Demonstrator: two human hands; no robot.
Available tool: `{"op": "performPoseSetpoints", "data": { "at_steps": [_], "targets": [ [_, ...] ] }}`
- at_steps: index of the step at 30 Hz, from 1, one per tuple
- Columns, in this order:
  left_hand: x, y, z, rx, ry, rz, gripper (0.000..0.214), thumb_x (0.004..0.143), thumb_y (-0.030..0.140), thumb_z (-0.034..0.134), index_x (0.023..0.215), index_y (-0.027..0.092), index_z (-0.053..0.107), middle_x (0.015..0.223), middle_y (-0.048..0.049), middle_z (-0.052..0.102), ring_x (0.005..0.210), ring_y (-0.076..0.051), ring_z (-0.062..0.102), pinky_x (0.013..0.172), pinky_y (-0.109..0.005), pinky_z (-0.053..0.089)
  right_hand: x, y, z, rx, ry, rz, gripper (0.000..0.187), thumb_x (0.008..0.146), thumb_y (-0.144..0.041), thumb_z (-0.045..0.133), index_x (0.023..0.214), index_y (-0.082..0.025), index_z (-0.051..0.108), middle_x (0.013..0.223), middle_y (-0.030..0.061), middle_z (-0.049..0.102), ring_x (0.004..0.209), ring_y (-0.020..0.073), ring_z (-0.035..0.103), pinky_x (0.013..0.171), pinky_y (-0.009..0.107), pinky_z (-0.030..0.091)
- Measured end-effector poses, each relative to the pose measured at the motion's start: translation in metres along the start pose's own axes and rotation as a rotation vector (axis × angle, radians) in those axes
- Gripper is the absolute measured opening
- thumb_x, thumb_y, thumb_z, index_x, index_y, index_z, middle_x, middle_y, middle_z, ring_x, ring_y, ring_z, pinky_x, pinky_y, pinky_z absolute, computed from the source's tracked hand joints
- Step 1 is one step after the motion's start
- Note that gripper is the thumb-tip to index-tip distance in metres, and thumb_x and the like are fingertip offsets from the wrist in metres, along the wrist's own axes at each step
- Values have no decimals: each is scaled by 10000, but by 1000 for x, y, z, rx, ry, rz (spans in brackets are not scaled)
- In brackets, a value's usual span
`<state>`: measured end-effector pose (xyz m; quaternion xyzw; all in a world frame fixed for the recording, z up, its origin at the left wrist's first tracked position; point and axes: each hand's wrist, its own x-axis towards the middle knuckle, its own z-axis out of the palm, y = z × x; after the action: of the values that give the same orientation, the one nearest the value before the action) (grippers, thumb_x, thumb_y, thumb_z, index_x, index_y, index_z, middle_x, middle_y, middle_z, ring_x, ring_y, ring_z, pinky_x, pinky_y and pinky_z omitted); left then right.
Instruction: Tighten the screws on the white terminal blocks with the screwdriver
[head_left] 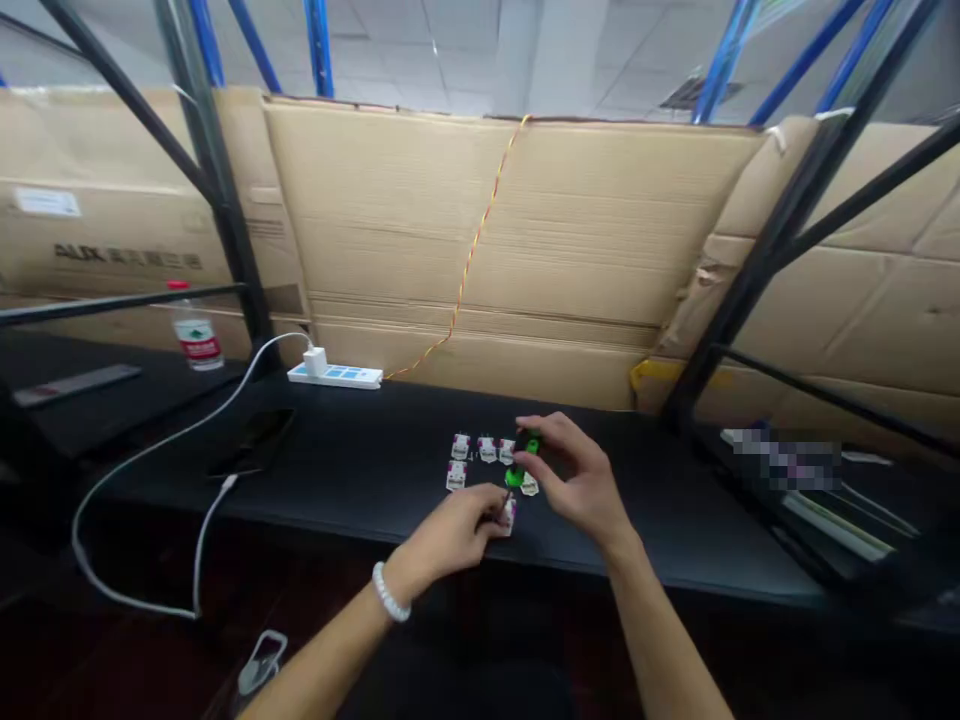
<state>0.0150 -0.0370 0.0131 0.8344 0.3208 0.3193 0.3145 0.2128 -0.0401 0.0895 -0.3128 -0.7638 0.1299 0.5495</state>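
Observation:
My right hand [574, 475] is closed around the green and black handle of a screwdriver [514, 476], which points down and toward my left fingertips. My left hand [465, 525] is pinched at the near side of the table, with a small white part [509, 517] at its fingertips. The screwdriver's thin tip comes down at this part; whether it touches is too small to tell. Similar white parts with purple edges lie just beyond: one [461, 446] in a back row, one [456, 475] at left, and one [529, 485] partly hidden under my right hand.
The black table [360, 450] carries a white power strip [337, 376] with a plugged-in charger, a white cable [112, 470] and a dark phone [259, 440]. A water bottle [198, 335] stands at left. Cardboard [600, 220] and black rack posts [757, 240] border it.

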Motion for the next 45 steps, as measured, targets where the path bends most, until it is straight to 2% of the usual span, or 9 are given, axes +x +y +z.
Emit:
{"op": "performPoseSetpoints", "data": {
  "at_steps": [5,12,15,20,23,27,32,40,45],
  "targets": [
    [-2,-1,5,7,55,17,204,853,-1,568,870,197,618,922,-23,682,852,-190,653,812,-274,499,0,-4,7,-140,72,-71,332,957,-278,763,1288,-279,733,988,35,666,735,153,631,711,315,592],
    [-1,0,5,-11,54,14,171,869,29,603,834,197,601,941,-29,683,880,-198,655,837,-279,494,-6,-3,1,38,-114,-19,488,1057,-226,558,1540,-297,542,1407,117,684,1226,263,704,1060,449,583],
    [0,0,9,1,85,-3,199,832,1,598,820,199,585,926,-20,680,871,-197,649,823,-279,486,-4,-5,-4,17,-117,-35,405,1033,-249,637,1432,-309,647,1230,82,733,1044,222,726,936,387,615],
    [0,-1,18,29,147,-37,253,772,-51,558,805,200,566,868,-12,674,841,-196,643,788,-275,465,1,-7,-1,-157,25,-87,363,911,-313,826,1263,-304,741,963,23,660,757,167,622,735,324,603],
    [-1,0,17,29,135,-31,231,800,-33,577,811,198,583,888,-22,686,860,-201,649,804,-275,472,0,-5,3,-159,25,-100,393,954,-293,763,1342,-303,697,1100,66,704,902,207,693,844,368,630],
    [-1,0,9,-8,80,-4,175,868,22,615,835,194,621,995,-43,709,955,-215,667,889,-282,488,-7,2,2,78,-104,-5,485,1060,-249,558,1543,-296,538,1422,128,677,1201,262,730,1037,441,613],
    [1,-1,2,-74,-3,-3,172,870,27,620,826,193,623,981,-30,693,924,-194,660,871,-260,494,-8,8,-1,102,-83,41,424,1058,-249,578,1479,-293,599,1300,103,730,1140,235,748,965,379,630],
    [-1,3,12,-28,122,-32,203,818,-5,611,781,195,603,927,-24,700,881,-196,652,827,-271,478,-1,-3,0,-157,66,-118,338,924,-298,817,1253,-294,739,1004,37,686,802,174,675,753,323,606],
    [-2,7,13,8,136,-52,220,783,-18,602,788,201,585,881,-18,682,852,-200,646,795,-277,471,-6,-4,3,-89,-18,-84,438,1025,-267,652,1460,-309,628,1303,111,702,1121,248,736,995,418,615]
  ]
}}
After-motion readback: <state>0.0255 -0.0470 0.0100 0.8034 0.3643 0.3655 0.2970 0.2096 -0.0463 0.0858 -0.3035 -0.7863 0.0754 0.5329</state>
